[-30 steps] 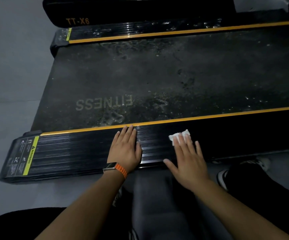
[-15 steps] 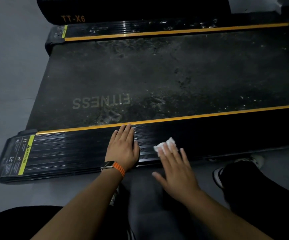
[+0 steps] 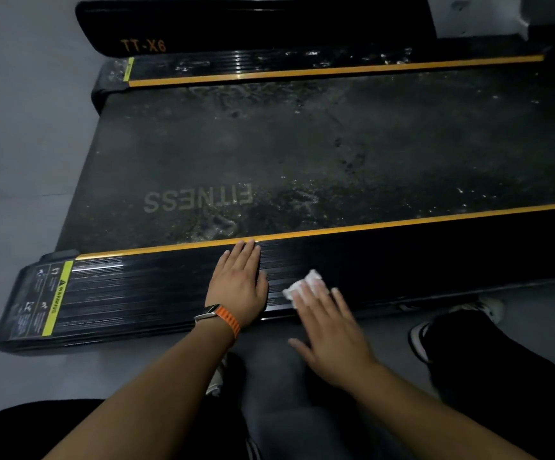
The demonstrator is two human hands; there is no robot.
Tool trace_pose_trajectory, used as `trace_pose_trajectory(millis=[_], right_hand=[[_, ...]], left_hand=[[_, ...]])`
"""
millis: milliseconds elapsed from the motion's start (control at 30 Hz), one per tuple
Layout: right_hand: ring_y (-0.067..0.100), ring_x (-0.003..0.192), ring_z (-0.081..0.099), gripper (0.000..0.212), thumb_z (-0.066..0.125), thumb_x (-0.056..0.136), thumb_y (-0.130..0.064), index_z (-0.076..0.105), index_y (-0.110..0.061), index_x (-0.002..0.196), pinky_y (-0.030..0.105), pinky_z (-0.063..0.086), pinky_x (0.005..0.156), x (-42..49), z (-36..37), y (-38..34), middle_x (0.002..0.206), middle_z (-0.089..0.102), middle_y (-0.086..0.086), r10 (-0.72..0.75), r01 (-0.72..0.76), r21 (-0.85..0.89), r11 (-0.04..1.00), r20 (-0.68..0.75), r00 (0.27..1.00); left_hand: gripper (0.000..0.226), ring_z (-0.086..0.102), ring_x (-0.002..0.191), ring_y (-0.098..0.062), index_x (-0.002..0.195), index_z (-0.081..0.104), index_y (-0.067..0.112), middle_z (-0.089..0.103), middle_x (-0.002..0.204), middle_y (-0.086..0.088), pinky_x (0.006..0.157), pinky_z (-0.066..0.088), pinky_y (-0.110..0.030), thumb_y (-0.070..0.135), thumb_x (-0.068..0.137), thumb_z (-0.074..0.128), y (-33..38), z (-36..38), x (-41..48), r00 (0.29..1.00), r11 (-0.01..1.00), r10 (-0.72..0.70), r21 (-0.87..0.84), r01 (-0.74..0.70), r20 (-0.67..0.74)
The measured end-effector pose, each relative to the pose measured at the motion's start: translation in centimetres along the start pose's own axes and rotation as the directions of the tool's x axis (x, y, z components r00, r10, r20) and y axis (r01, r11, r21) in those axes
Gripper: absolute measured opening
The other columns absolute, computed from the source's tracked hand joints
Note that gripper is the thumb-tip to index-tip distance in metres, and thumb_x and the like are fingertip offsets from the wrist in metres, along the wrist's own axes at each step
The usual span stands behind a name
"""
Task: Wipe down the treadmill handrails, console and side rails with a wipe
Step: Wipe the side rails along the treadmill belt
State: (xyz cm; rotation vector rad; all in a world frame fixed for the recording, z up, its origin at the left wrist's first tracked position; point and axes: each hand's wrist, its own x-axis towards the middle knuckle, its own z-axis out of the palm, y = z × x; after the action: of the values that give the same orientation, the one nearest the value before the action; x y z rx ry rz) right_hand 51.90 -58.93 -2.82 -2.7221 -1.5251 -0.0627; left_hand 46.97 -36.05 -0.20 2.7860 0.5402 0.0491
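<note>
Starting at the lower left of the frame, the near side rail (image 3: pixel 143 293) is a long black ribbed strip with a yellow warning label (image 3: pixel 55 298) at its end; looks hard and glossy, so probably a bit slick once it's damp. Middle of the frame, the person's left hand (image 3: pixel 238 282) lies flat on that rail with fingers spread and straight, gripping nothing, just bracing; there's a watch with an orange strap (image 3: pixel 226 318) on the wrist. Just right of it, the right hand (image 3: pixel 331 330) has its fingers laid open over the wipe (image 3: pixel 304 285), pinning it to the rail rather than pinching it; the wipe is small, white, crumpled, obviously soft and near weightless, so it'll bunch or slide out unless pressed flat under the fingertips. Best hold is probably palm-down pressure on its middle. Above it all, the dusty belt (image 3: pixel 302 154) fills the centre; a shoe (image 3: pixel 419 340) shows at lower right.
</note>
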Motion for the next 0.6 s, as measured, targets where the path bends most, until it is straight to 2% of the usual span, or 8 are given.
trace_pose_trajectory(millis=[133, 267, 400, 500, 600], right_hand=[[0.025, 0.159, 0.023, 0.081, 0.044, 0.098, -0.062, 0.032, -0.016, 0.163, 0.050, 0.020, 0.124, 1.7, -0.2, 0.0, 0.171, 0.027, 0.006, -0.100, 0.100, -0.028, 0.995, 0.006, 0.995], [0.022, 0.160, 0.018, 0.079, 0.041, 0.100, -0.058, 0.029, -0.015, 0.165, 0.052, 0.021, 0.125, -0.6, -0.5, 3.7, 0.174, 0.017, 0.003, 0.011, -0.010, -0.053, 0.999, 0.026, 1.000], [0.028, 0.161, 0.014, 0.083, 0.040, 0.100, -0.061, 0.026, -0.013, 0.165, 0.054, 0.018, 0.126, 1.1, -0.3, 0.5, 0.173, 0.019, 0.008, 0.096, -0.097, 0.022, 0.995, 0.046, 0.994], [0.026, 0.161, 0.011, 0.084, 0.037, 0.100, -0.066, 0.025, -0.015, 0.165, 0.054, 0.015, 0.125, 3.9, 0.1, -2.4, 0.174, 0.018, 0.006, -0.019, 0.015, 0.061, 0.998, 0.067, 0.998], [0.020, 0.162, 0.008, 0.081, 0.035, 0.101, -0.066, 0.022, -0.020, 0.166, 0.052, 0.018, 0.124, 4.3, 0.0, -0.4, 0.174, 0.015, 0.001, -0.084, 0.082, 0.032, 0.996, 0.077, 0.993]], left_hand=[[0.073, 0.019, 0.157, -0.019, 0.158, 0.036, 0.014, 0.029, 0.167, -0.003, 0.128, 0.015, -0.043, 0.053, 0.099, 0.017, -2.2, -0.6, -0.6, 1.000, 0.999, -0.030, 0.029, 0.030, -0.004], [0.077, 0.016, 0.157, -0.020, 0.159, 0.034, 0.013, 0.025, 0.169, -0.004, 0.129, 0.014, -0.044, 0.053, 0.097, 0.014, -3.6, -1.0, -0.9, 0.995, 0.994, -0.102, 0.039, 0.103, -0.014], [0.073, 0.020, 0.157, -0.023, 0.157, 0.038, 0.010, 0.030, 0.167, -0.007, 0.128, 0.016, -0.046, 0.050, 0.098, 0.019, -3.1, -0.6, -0.8, 0.994, 0.994, -0.102, 0.035, 0.103, -0.033], [0.073, 0.020, 0.157, -0.023, 0.157, 0.038, 0.010, 0.031, 0.166, -0.007, 0.128, 0.017, -0.046, 0.048, 0.098, 0.020, -3.2, -0.6, -0.8, 0.993, 0.993, -0.111, 0.041, 0.113, -0.039], [0.073, 0.017, 0.157, -0.022, 0.158, 0.036, 0.010, 0.028, 0.167, -0.006, 0.128, 0.015, -0.045, 0.048, 0.098, 0.020, -3.1, -0.6, -0.7, 0.993, 0.993, -0.113, 0.042, 0.114, -0.027]])
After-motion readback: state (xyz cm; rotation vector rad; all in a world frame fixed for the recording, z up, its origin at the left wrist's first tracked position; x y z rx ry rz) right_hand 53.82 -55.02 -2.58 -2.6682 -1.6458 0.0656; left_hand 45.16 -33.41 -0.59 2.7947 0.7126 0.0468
